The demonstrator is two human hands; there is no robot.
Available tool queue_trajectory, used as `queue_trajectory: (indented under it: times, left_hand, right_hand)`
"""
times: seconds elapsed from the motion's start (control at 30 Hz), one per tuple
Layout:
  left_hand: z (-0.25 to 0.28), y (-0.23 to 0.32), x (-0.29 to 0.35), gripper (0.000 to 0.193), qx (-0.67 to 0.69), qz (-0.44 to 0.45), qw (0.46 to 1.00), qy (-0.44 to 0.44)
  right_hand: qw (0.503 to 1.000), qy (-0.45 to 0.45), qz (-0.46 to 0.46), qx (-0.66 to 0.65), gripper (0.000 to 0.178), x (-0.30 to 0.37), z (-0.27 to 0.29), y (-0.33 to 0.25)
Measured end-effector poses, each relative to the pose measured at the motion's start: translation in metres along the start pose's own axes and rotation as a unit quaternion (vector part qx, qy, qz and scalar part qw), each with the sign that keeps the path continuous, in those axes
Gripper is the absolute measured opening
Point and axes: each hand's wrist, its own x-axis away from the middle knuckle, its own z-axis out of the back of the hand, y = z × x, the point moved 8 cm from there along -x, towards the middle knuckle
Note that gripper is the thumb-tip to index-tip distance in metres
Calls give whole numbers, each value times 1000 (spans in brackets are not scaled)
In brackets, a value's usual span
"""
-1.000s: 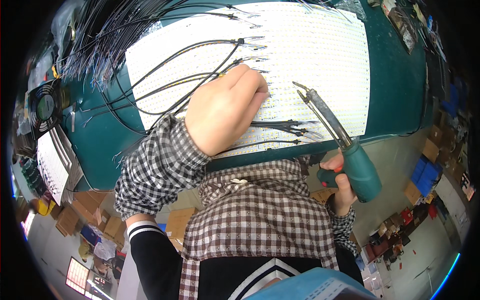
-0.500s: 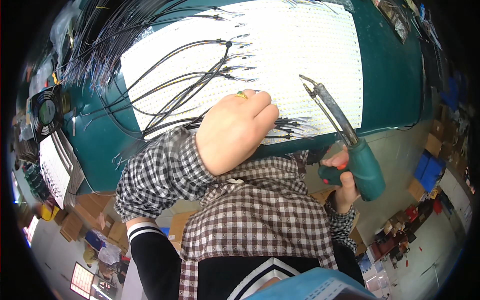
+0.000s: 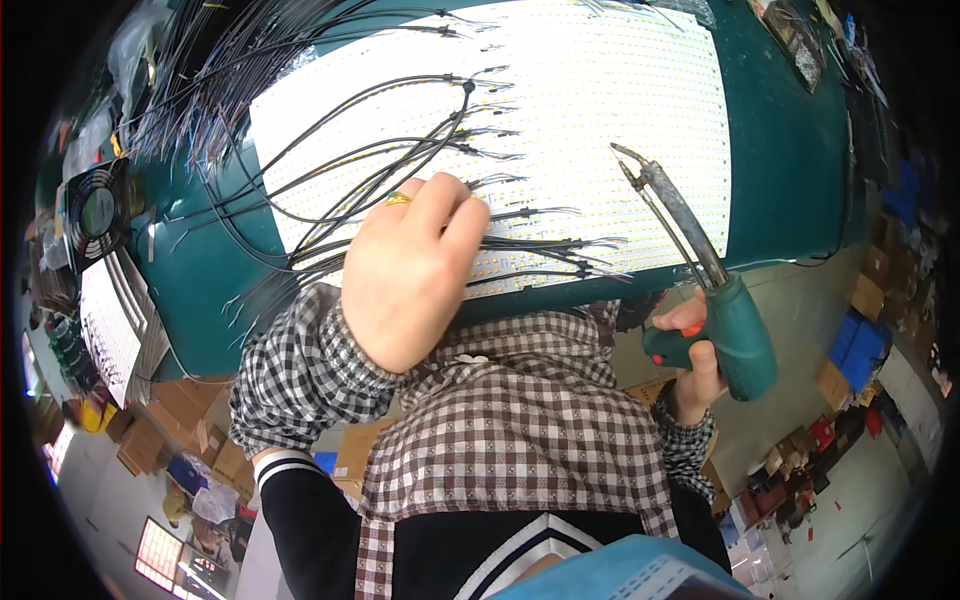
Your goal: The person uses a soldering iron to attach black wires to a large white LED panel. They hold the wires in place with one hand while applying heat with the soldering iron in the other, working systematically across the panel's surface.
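Note:
My right hand [image 3: 693, 365] grips a green soldering gun [image 3: 742, 340] by its handle. The gun's metal barrel and bent tip point up and away over the white panel's right part. My left hand [image 3: 415, 275] bends over the panel with its fingers curled together; the fingertips and whatever they pinch are hidden underneath. Several black cables [image 3: 375, 180] run across the left half of the white LED panel [image 3: 620, 100], their thin stripped wire ends near its middle. More black cables [image 3: 540, 244] pass beneath my left hand along the near edge.
A green worktable [image 3: 785, 150] carries the panel. At the back left lies a big bundle of loose cables [image 3: 210, 70]. A small black fan [image 3: 97, 212] stands at the left edge, beside stacked white boards [image 3: 110, 325]. Cardboard boxes [image 3: 145, 445] are on the floor.
My left hand has moved left and slightly nearer, uncovering cable ends at the panel's middle. The soldering gun in my right hand has shifted slightly right.

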Motion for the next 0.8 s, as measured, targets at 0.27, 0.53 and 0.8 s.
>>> queue_trajectory:
  times: [0.27,0.53,0.8]
  left_hand:
    - [-29,14,-36,19,78,-54,995,17]
    - [3,13,-8,16,133,28,991,15]
    - [-9,-19,-13,8,200,73,974,71]
  right_hand:
    - [1000,-10,0,21,70,-2,-7,-5]
    - [1000,-8,-17,9,68,1,-6,-1]
    - [999,-42,-12,7,65,1,-9,1]
